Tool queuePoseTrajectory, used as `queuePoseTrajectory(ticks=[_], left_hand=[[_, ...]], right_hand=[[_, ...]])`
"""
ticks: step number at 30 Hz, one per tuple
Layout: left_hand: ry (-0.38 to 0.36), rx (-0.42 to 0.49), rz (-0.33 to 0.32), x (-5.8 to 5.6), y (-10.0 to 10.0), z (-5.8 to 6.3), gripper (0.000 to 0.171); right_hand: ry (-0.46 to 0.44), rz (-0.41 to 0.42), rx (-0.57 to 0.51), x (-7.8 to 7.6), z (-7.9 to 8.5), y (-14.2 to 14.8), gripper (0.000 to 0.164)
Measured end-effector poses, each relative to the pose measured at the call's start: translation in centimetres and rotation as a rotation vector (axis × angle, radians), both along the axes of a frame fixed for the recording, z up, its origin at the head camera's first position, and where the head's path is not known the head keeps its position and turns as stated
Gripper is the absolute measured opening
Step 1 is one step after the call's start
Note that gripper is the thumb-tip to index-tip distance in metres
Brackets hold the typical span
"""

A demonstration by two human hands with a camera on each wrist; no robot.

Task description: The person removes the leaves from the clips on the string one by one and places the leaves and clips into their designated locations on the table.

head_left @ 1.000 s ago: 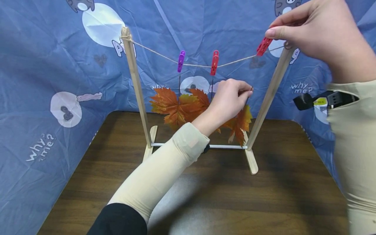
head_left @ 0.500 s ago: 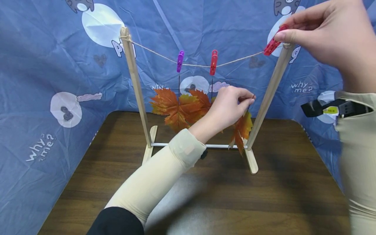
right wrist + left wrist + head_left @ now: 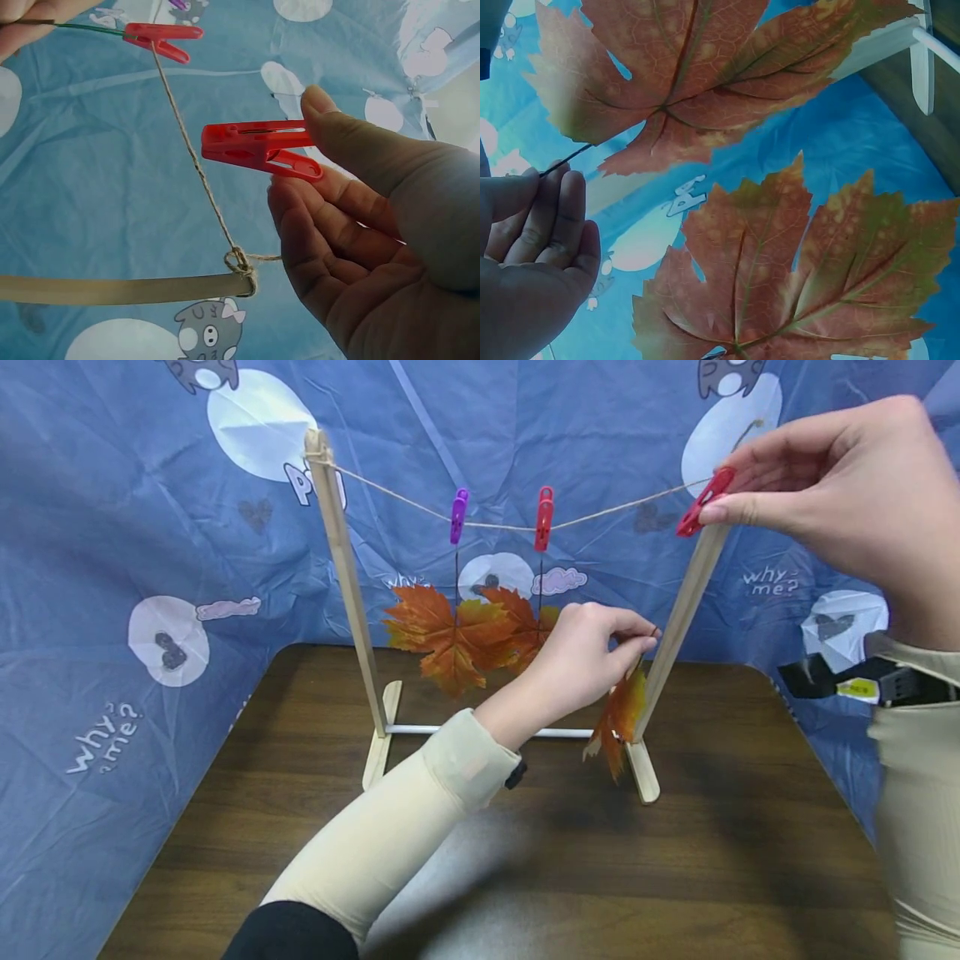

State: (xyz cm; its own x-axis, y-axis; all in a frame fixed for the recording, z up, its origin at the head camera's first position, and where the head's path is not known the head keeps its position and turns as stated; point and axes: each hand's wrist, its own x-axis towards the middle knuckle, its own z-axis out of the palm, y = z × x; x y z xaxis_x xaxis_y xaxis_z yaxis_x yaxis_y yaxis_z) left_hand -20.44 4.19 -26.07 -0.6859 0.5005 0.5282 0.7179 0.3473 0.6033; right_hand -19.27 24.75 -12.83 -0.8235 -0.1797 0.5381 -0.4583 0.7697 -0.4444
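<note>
My left hand [image 3: 573, 656] pinches the thin dark stem of an orange maple leaf [image 3: 622, 714], which hangs below the fingertips by the stand's right post. In the left wrist view that leaf [image 3: 697, 82] spreads above another one. Between thumb and fingers my right hand [image 3: 847, 489] pinches a red clothespin [image 3: 705, 506] near the top of the right post. The right wrist view shows this clothespin [image 3: 251, 142] beside the twine [image 3: 186, 135], not far from its knot. A purple clothespin [image 3: 459, 517] and a second red clothespin [image 3: 543, 518] sit on the line, with leaves [image 3: 453, 643] hanging under them.
Wooden posts [image 3: 341, 568] with flat feet [image 3: 642, 772] and a white crossbar [image 3: 558, 732] make up the stand on a brown table [image 3: 600, 860]. Behind it hangs a blue printed cloth [image 3: 150, 510].
My left hand has lowered the leaf and shifted slightly right. My right hand has carried its red clothespin rightward along the line, then down beside the post top.
</note>
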Motion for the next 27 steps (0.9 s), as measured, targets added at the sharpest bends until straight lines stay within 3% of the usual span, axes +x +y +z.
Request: queuePoseTrajectory(ticks=[9,21,27], left_hand=[[-0.023,0.000,-0.021,1.4,-0.9,-0.7,0.014],[-0.038,0.003,-0.076,3.0,-1.9,-1.9,0.011],[-0.039,-0.006,-0.083,3.5,-2.8,-2.5,0.010]], right_hand=[[-0.041,0.059,0.008,1.1,-1.4,0.3,0.033],[-0.106,0.027,-0.023,1.8,-3.9,0.7,0.032],[-0.109,0.029,-0.039,2.1,-5.4,0.8,0.038]])
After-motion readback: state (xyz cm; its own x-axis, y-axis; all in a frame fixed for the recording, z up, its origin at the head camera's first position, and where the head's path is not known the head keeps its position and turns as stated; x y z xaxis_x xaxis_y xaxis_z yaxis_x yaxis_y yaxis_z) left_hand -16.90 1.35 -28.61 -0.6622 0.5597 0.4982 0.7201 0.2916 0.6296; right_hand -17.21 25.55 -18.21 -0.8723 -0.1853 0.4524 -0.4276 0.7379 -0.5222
